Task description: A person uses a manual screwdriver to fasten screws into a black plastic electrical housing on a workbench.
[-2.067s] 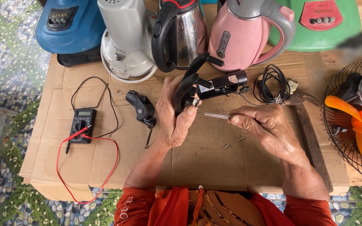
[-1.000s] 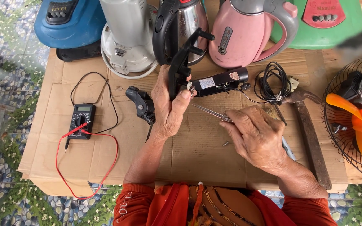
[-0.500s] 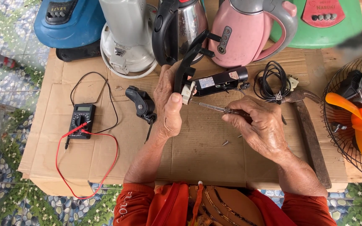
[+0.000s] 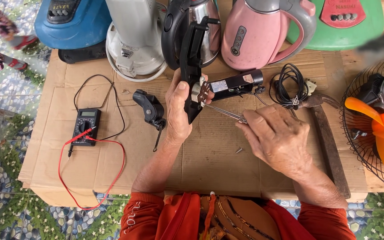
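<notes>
- Small grey screen [image 4: 87, 114] on the black meter, left on the bench.
- White rectangular label [image 4: 220, 86] on the black cylinder.
- Red panel [image 4: 344, 12] on the green appliance, top right.

Single head-worn camera, no second view, so nothing is shared between views. It looks steeply down from above the person's chest, facing forward across the bench [image 4: 112, 178]. Near range: both forearms enter from the bottom edge, left hand [image 4: 178, 111] and right hand [image 4: 276, 142] sit around frame centre. The orange shirt [image 4: 174, 218] fills the bottom edge. The bench's far edge with a row of appliances is cut by the top of frame. A fan cage [image 4: 356, 124] is clipped at right, pebbled floor [image 4: 5, 111] shows at left.
</notes>
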